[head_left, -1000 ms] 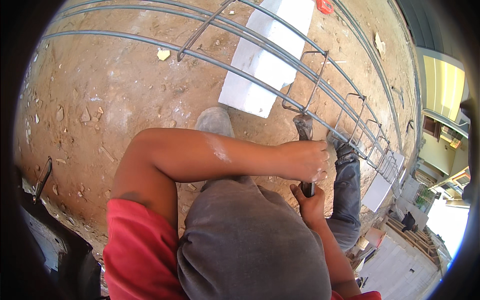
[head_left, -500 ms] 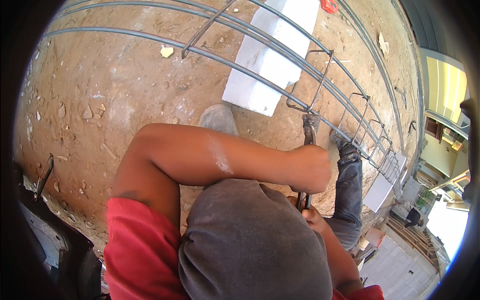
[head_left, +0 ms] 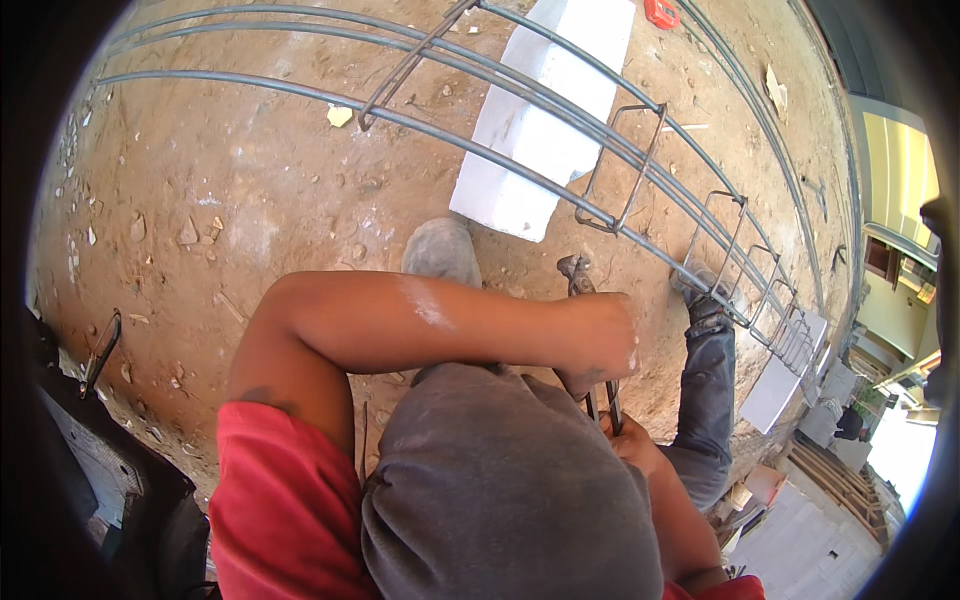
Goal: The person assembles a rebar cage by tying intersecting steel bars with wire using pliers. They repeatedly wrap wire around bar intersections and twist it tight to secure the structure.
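Note:
My left arm in a red sleeve bends across the view. My left hand (head_left: 597, 340) is closed around the middle of dark metal pincers (head_left: 577, 268), whose head points away from me over bare dirt. Below it, partly behind the grey cap, my right hand (head_left: 632, 440) closes on the lower ends of the handles; some of its fingers are hidden. Beyond the pincers' head runs a rebar cage (head_left: 520, 182) of long steel bars with bent square stirrups (head_left: 640, 165). The pincers are apart from the bars.
A white block (head_left: 510, 205) lies under the cage, another white block (head_left: 765, 395) at its right end. A grey cloth cap (head_left: 510, 490) fills the lower middle. My grey shoe (head_left: 440, 250) and jeans-clad leg (head_left: 705, 400) flank the pincers. A red object (head_left: 661, 13) lies far back.
The pincers' head has drawn back and left, away from the lower bar and stirrup. Both hands stay on the pincers; my left hand has shifted slightly left.

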`<action>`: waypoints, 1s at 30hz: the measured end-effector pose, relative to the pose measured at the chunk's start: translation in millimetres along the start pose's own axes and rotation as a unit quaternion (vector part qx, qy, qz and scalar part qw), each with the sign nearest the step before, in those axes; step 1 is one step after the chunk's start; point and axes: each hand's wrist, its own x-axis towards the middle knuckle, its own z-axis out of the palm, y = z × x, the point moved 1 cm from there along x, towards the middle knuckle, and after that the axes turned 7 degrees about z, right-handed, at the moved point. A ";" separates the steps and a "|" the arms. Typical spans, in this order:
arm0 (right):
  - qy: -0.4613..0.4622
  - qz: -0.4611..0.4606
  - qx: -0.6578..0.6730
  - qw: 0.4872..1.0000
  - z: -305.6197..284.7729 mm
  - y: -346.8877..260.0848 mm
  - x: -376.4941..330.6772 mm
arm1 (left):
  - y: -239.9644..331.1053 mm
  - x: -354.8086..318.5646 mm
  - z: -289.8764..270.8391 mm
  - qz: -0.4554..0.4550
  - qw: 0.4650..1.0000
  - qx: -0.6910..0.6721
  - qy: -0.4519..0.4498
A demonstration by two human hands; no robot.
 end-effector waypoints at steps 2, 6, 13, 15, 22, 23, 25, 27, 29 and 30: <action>0.076 0.006 -0.135 0.988 -9.9 -7.7 7.8 | -2.2 -2.1 7.8 -0.050 0.988 -0.064 -0.133; 0.269 -0.053 -0.347 0.897 -27.3 -22.1 22.8 | -16.0 -19.1 27.7 -0.130 0.968 -0.126 -0.176; 0.259 -0.201 -0.323 0.888 -56.6 -21.6 13.8 | -11.8 -45.4 59.2 -0.198 0.955 -0.209 -0.069; 0.312 -0.212 -0.388 0.841 -61.8 -20.4 11.7 | -10.6 -46.7 62.6 -0.212 0.944 -0.249 -0.048; 0.435 -0.320 -0.511 0.669 -64.5 -13.2 -7.0 | -11.8 -52.8 102.8 -0.291 0.944 -0.153 -0.012; 0.451 -0.303 -0.501 0.673 -64.1 -12.7 -9.4 | -14.3 -55.6 110.2 -0.320 0.936 -0.146 -0.009; 0.475 -0.320 -0.495 0.653 -62.1 -14.6 -13.6 | -17.3 -64.2 122.1 -0.353 0.920 -0.172 -0.020; 0.513 -0.286 -0.479 0.652 -59.2 -16.9 -16.1 | -16.7 -71.6 128.3 -0.369 0.904 -0.204 -0.069; 0.532 -0.272 -0.516 0.614 -54.0 -18.3 -19.0 | -12.5 -76.1 128.3 -0.367 0.887 -0.238 -0.149; 0.548 -0.239 -0.536 0.595 -51.3 -17.6 -21.6 | -10.6 -75.7 125.6 -0.361 0.887 -0.254 -0.140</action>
